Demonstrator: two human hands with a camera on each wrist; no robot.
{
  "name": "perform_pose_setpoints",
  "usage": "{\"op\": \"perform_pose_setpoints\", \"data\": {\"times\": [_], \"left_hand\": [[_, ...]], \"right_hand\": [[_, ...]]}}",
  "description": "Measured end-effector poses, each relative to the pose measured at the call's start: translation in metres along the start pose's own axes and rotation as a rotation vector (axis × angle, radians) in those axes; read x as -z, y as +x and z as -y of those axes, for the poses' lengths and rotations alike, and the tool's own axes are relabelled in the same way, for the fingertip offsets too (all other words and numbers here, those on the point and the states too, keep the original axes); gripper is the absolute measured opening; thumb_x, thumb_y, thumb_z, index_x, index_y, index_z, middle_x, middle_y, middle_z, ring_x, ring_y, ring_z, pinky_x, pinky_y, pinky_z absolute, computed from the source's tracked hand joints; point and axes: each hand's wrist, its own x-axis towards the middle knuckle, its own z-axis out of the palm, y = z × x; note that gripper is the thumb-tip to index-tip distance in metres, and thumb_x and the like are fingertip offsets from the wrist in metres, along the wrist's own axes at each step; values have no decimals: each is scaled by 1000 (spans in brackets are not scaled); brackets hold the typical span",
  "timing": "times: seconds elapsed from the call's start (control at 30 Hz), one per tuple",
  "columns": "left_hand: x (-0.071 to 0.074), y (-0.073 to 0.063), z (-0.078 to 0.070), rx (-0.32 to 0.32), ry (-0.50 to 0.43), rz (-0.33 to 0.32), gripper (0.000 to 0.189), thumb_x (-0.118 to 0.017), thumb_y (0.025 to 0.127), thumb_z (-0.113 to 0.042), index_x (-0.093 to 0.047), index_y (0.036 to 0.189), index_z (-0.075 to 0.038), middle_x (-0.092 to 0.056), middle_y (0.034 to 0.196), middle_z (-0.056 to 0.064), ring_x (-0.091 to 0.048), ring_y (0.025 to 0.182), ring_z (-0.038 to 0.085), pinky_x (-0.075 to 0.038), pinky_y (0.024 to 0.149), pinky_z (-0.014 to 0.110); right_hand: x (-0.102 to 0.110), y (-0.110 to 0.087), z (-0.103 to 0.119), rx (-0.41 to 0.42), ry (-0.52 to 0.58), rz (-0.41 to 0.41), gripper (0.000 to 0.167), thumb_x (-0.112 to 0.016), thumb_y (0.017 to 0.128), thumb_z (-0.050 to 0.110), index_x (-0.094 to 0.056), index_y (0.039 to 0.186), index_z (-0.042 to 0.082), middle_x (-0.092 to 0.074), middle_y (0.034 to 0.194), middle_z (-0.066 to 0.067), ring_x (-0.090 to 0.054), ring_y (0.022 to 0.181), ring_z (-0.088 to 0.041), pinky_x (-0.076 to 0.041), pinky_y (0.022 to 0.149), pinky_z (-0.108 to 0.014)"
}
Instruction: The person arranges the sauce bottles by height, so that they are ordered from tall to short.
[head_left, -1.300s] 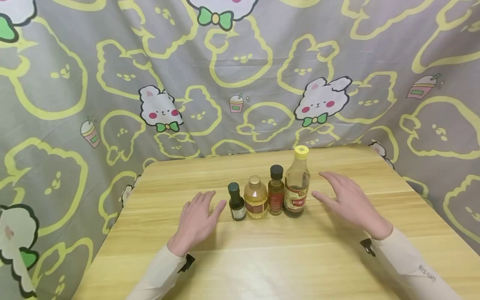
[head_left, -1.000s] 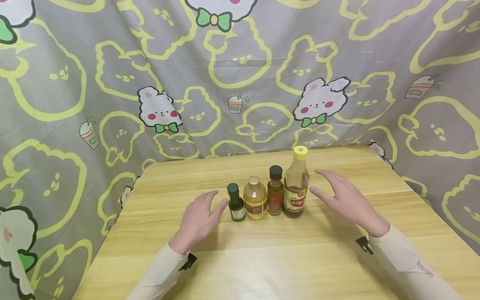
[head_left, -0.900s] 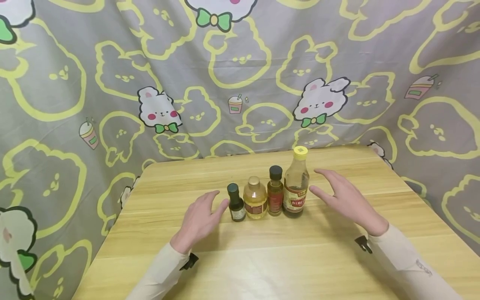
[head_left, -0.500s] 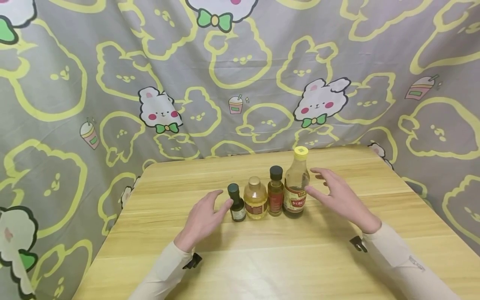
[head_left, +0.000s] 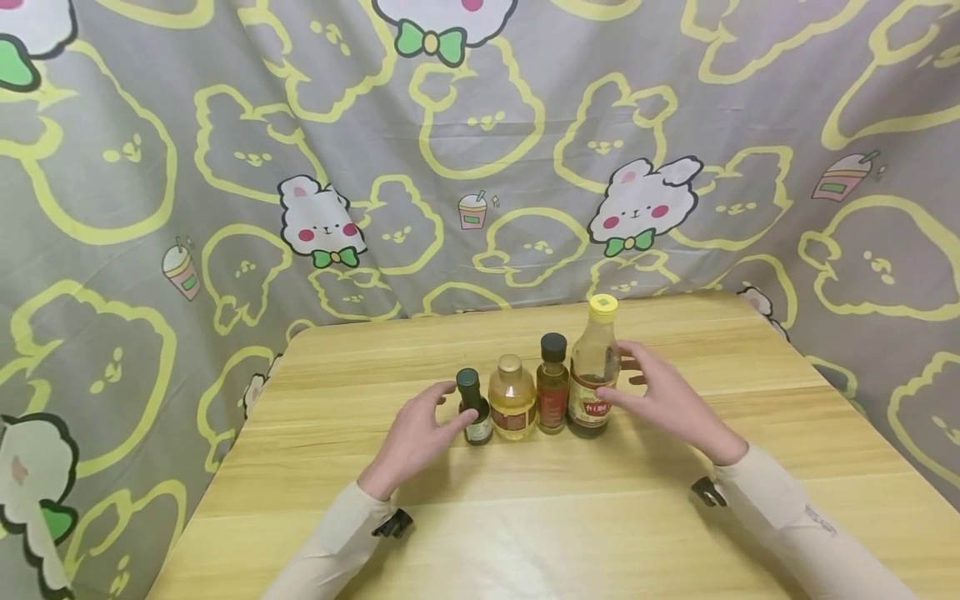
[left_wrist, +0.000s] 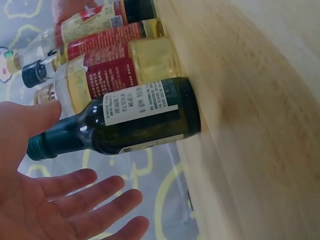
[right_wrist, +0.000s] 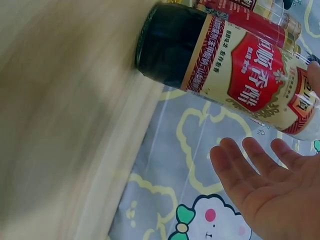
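Side by side on the table stand a small dark bottle with a green cap point(head_left: 477, 422), a squat bottle of pale yellow liquid point(head_left: 512, 400), a slim black-capped bottle with a red label point(head_left: 552, 396) and a tall yellow-capped vinegar bottle point(head_left: 590, 404). My left hand point(head_left: 412, 437) is spread around the small dark bottle, thumb in front of it; in the left wrist view its fingers point(left_wrist: 105, 195) are apart from the glass. Beside the vinegar bottle, my right hand point(head_left: 671, 408) has its thumb over the label and its fingers point(right_wrist: 240, 160) extended, clear of the glass.
The bottles stand upright on a wooden table point(head_left: 517, 517). Behind it and along both sides hangs a grey cartoon-print curtain point(head_left: 517, 133). A black clip point(head_left: 393, 523) hangs by the left sleeve, and another black clip point(head_left: 707, 492) by the right.
Both hands have moved inward: the left one rightward to the small dark bottle, the right one leftward to the vinegar bottle. The bottles stay in place.
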Motion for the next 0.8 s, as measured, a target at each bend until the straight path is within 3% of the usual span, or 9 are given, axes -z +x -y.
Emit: {"op": "perform_pose_setpoints", "data": {"times": [0.23, 0.6, 0.8], "left_hand": [[-2, 2, 0, -5, -6, -5, 62, -71, 94, -51, -59, 141, -13, -64, 138, 13, -63, 123, 33, -52, 101, 55], [-8, 7, -1, 4, -38, 1, 49, -73, 94, -43, -64, 134, -17, -67, 133, 12, -64, 121, 33, -52, 99, 56], [-10, 10, 0, 0, -37, 10, 49, -77, 91, -43, -65, 130, -15, -68, 130, 13, -64, 121, 33, -52, 99, 53]], "right_hand": [[-6, 2, -1, 0, 23, 12, 80, -81, 87, 41, -44, 149, 8, -60, 140, -16, -60, 122, -39, -54, 98, -57], [-13, 0, -1, -41, 55, 35, 88, -82, 86, 44, -39, 153, 7, -61, 136, -17, -62, 120, -37, -55, 97, -55], [-14, 0, 0, -62, 85, 42, 82, -82, 87, 42, -41, 150, 6, -61, 136, -18, -64, 118, -39, -55, 96, -54]]}}
